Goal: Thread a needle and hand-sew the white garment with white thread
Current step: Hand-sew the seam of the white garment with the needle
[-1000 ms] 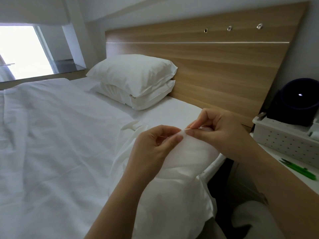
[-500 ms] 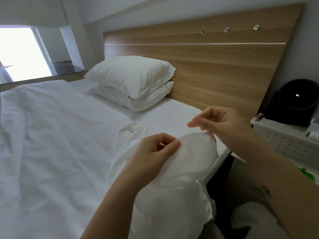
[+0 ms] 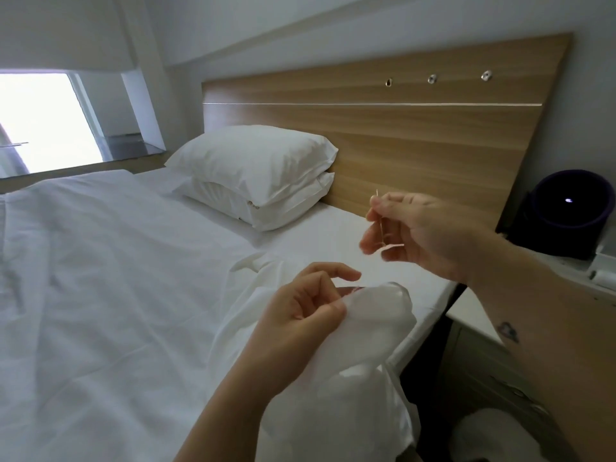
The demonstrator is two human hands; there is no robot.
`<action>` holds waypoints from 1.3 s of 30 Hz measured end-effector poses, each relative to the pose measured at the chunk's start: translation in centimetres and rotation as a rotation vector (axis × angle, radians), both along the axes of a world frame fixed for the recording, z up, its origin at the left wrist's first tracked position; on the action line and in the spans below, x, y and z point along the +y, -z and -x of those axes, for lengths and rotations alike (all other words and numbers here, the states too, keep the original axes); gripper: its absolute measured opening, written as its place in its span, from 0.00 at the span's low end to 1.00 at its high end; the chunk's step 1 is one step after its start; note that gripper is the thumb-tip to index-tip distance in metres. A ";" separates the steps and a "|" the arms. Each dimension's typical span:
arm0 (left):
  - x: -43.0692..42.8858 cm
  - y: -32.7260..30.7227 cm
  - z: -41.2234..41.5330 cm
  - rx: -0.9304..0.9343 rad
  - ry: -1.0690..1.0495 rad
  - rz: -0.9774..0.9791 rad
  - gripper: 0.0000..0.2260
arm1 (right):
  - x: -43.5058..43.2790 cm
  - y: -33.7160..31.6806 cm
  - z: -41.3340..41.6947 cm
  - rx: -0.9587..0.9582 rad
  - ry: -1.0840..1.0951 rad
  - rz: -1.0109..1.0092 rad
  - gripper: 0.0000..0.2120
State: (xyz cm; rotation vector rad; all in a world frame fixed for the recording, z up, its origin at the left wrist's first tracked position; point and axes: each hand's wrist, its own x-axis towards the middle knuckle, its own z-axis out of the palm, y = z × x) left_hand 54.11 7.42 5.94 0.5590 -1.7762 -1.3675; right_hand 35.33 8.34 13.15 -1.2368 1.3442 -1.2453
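Two stacked white pillows [image 3: 256, 168] are lying on the white bed [image 3: 100, 295], behind the white cloth garment [image 3: 366, 331] draping its right edge.

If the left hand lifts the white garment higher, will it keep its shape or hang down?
Likely floppy: the garment droops in folds below the left hand. Probably light too, since a thumb pinch holds the top up.

Wooden headboard [image 3: 416, 141], stacked white pillows [image 3: 256, 171], bright window [image 3: 43, 121] at left.
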 end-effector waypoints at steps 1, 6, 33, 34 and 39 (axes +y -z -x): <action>0.2 -0.1 0.0 0.039 0.026 -0.003 0.07 | 0.1 0.0 -0.1 -0.022 -0.035 -0.007 0.12; 0.7 -0.1 0.0 0.154 0.102 0.014 0.06 | -0.6 0.1 0.2 -0.174 -0.039 0.055 0.11; -0.4 0.5 -0.6 0.173 0.047 -0.007 0.06 | 2.2 1.4 -2.5 -0.004 -0.118 0.129 0.11; -0.5 0.5 -0.7 0.172 0.050 -0.043 0.07 | 2.3 1.2 -2.3 0.002 -0.113 0.153 0.11; -0.6 0.3 -0.9 0.022 -0.108 -0.085 0.08 | 3.3 0.2 -1.3 0.157 -0.120 0.157 0.11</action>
